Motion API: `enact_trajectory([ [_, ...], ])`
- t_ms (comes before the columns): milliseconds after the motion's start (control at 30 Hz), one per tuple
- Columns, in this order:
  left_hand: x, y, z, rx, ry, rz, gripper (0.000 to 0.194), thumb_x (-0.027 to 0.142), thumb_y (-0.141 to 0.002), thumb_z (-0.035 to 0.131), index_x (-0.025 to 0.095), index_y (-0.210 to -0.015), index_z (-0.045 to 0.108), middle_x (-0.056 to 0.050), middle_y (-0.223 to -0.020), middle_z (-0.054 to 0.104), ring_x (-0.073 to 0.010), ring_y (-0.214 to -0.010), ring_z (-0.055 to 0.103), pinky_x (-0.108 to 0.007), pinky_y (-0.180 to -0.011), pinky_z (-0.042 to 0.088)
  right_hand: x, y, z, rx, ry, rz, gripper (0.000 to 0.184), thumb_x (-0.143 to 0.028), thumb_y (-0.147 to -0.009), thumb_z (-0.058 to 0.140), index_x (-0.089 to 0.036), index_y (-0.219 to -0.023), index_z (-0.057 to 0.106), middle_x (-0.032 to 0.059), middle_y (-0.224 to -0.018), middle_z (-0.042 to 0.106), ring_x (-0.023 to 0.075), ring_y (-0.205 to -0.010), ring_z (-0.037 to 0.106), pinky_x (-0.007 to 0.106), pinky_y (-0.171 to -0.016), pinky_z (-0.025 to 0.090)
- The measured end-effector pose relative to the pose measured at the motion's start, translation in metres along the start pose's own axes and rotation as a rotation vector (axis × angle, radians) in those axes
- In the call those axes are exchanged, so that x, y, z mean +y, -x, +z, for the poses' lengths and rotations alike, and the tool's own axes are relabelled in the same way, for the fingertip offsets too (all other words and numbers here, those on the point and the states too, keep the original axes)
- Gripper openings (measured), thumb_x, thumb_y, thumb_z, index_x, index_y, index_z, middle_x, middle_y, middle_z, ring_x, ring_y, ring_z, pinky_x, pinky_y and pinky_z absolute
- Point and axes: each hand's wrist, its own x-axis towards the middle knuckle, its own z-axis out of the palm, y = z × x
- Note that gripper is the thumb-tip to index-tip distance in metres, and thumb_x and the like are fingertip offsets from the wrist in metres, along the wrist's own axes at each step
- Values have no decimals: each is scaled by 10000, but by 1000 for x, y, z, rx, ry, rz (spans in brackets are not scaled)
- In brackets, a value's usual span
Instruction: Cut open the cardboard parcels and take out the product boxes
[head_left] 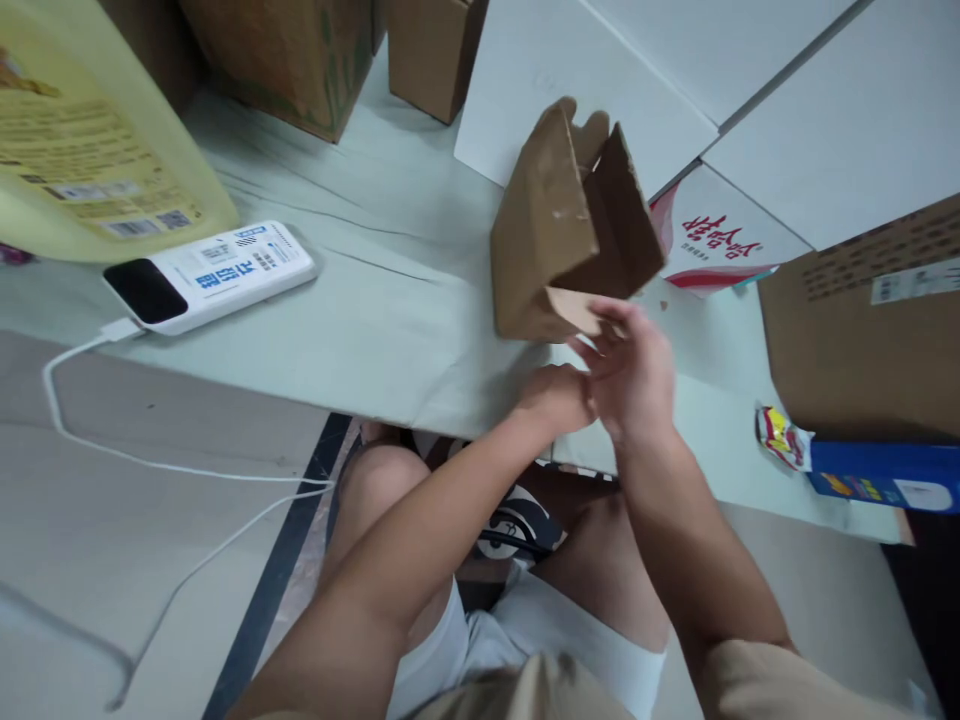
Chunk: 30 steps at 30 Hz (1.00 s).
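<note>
A small brown cardboard box (532, 240) stands open on the covered table, its upper flaps raised and its opening facing right. My right hand (637, 375) is at the box's near lower corner, palm turned inward and fingers apart, the tips against a lighter cardboard flap (574, 308). Just below the box, my left hand (559, 397) is closed, its fingers curled beside my right wrist and palm. Whatever it may hold is hidden. Slight blur softens the fingers of both hands.
A white power bank (240, 270) with a cable lies left, beside a large yellow jug (97, 130). White boxes (585, 80) and a red-and-white packet (712, 235) stand behind. At right are a large carton (862, 350), a small snack wrapper (782, 437) and a blue box (885, 475).
</note>
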Motion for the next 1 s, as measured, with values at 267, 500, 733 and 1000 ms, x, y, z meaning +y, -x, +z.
enact_trajectory([
  [267,12,18,14,-58,-112,178,296,240,-952,508,160,-1020,784,-185,-1029,789,-353,-990,765,-441,-827,552,-1,24,-185,653,67,-76,223,-243,-664,656,-296,-879,627,43,-1175,714,271,-1174,725,550,-1024,632],
  [500,12,7,21,-29,-164,144,323,299,-983,454,188,-960,756,-130,-967,788,-295,-889,741,-362,-712,478,5,24,-308,956,228,28,321,-216,-601,538,-354,-891,552,-5,-1491,617,276,-1389,610,490,-1132,575],
  [733,10,-7,25,-6,-233,96,308,296,-979,447,195,-848,707,-98,-870,767,-242,-788,685,-333,-619,345,29,-61,-377,960,308,166,354,-251,-762,498,-352,-1089,590,38,-1391,667,323,-1393,602,555,-1002,649],
  [1000,-3,-26,27,20,-243,51,292,301,-957,466,202,-723,610,-74,-757,717,-200,-683,593,-337,-591,223,59,-152,-368,426,572,214,809,-502,-1000,353,-353,-1661,-89,186,-1725,282,255,-1323,652,435,-933,599],
])
